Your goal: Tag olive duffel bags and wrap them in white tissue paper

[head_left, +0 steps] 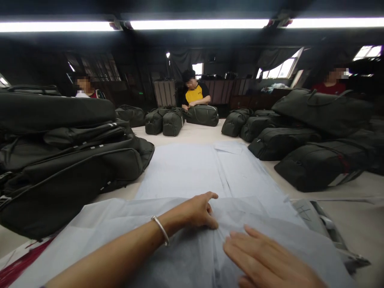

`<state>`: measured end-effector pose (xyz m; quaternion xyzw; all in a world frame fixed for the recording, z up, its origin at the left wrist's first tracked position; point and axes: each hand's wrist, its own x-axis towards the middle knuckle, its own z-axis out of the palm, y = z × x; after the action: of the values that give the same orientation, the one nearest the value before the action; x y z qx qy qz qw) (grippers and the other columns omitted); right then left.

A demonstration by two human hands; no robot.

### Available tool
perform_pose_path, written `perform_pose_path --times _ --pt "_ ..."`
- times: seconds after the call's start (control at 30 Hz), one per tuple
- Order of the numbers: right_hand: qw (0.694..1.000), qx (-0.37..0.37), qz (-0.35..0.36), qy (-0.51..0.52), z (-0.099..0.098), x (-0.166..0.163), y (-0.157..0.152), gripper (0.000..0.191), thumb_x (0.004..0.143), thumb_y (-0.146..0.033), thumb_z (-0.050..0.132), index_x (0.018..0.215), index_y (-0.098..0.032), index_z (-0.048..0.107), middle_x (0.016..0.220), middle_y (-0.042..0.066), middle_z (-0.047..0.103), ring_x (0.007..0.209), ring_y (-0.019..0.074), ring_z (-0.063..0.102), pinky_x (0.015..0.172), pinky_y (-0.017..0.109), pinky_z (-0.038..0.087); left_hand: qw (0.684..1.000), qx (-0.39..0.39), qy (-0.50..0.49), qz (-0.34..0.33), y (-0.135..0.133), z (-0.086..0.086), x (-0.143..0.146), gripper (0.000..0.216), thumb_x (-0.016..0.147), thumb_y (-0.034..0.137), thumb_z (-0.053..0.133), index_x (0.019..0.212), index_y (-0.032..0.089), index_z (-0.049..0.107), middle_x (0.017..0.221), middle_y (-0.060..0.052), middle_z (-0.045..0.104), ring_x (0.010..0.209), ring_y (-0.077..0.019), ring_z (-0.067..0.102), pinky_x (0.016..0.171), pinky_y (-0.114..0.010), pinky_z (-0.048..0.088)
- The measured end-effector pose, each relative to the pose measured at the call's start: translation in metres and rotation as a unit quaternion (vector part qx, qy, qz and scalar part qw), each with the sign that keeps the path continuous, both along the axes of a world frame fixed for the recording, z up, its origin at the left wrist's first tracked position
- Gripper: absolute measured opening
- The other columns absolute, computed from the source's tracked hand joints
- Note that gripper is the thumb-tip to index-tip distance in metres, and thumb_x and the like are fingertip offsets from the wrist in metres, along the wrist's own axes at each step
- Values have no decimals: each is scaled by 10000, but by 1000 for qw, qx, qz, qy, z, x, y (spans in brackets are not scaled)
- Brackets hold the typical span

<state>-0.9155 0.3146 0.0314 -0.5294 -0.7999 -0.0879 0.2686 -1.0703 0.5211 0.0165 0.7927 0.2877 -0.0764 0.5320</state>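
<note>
My left hand (199, 212), with a silver bangle (160, 230) at the wrist, is over a thin white translucent sheet (120, 216). Its forefinger points forward and its thumb is apart from it; the other fingers are partly hidden. Fingers stretched out, my right hand (267, 256) is held flat and low over the same sheet, a little blurred. Whether its palm presses on the sheet I cannot tell. Folds run through the sheet between my hands. Beyond it lies a stack of similar white sheets (186, 164), with a crease along its right part.
Dark bags (75, 176) are piled on the left. More dark duffel bags (318, 164) line the right side. Across the table (195, 138), a person in yellow and black (196, 94) handles a bag (202, 115). Dark red cords (24, 260) lie at the lower left.
</note>
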Motion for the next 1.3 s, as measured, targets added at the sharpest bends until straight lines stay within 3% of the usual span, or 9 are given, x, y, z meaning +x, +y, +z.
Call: perform_pose_path --times 0.2,0.3,0.4,0.53,0.67,0.8,0.9,1.03,1.3 --pt "963 -244 -108 -36 -27 -36 23 568 958 -476 497 1439 -178 454 1483 98 419 1381 305 387 1139 522 355 980 195 -15 -19 -11 25 -5 875 688 188 742 1459 133 332 1185 -108 641 1035 -244 623 889 -353 508" --pt "941 -311 -135 10 -18 -39 21 569 954 -470 482 1452 -198 439 1520 86 375 1428 295 306 1183 543 245 942 329 -69 -22 -49 39 -23 510 825 151 584 1327 149 494 1318 -135 561 1237 -291 492 1074 -472 365" --pt "932 -331 -138 43 -12 -41 21 539 950 -417 453 1433 -179 470 1520 90 387 1433 275 302 1189 508 238 886 444 -97 -92 -96 27 -42 322 893 258 569 1198 154 581 1205 -105 634 1129 -286 560 1019 -466 426" --pt "921 -361 -110 93 -9 -31 33 532 952 -383 374 1404 -135 506 1501 98 425 1417 245 339 1196 454 233 870 483 -77 -64 -129 -6 -50 767 827 491 704 1418 105 403 1387 -163 544 1199 -298 547 1026 -441 436" --pt "918 -348 -102 162 -1 -7 29 534 890 -376 434 1354 -144 563 1461 89 486 1368 225 423 1175 398 293 872 487 -44 -38 -134 -12 -45 794 767 652 685 1338 128 513 1344 -153 587 1188 -298 561 1041 -441 423" --pt "940 -149 -253 172 -21 44 -14 670 841 -536 479 1407 -176 499 1498 96 437 1420 281 328 1198 496 202 869 494 -19 9 -139 -13 -40 764 759 748 591 1258 169 574 1253 -109 645 1142 -292 583 1030 -459 431" --pt "867 -174 -346 312 -67 87 -48 906 714 -694 551 1436 -160 432 1465 171 464 1363 347 410 1143 533 298 858 512 -3 43 -144 -21 -35 720 793 754 534 1263 210 579 1277 -83 639 1174 -288 571 1052 -475 416" --pt "687 -274 -341 580 -108 134 -80 874 665 -719 560 1330 -155 501 1216 217 650 1013 356 676 779 460 559 831 553 45 45 -149 -25 -33 624 822 651 619 1296 247 579 1370 -88 590 1212 -310 566 1038 -502 429" --pt "640 -99 -528 549 -115 292 -161 477 491 -592 641 760 -201 685 853 107 728 945 332 660 773 395 541 797 600 35 59 -126 -44 -47 463 880 585 556 1247 316 637 1296 -24 654 1138 -270 629 967 -415 462"
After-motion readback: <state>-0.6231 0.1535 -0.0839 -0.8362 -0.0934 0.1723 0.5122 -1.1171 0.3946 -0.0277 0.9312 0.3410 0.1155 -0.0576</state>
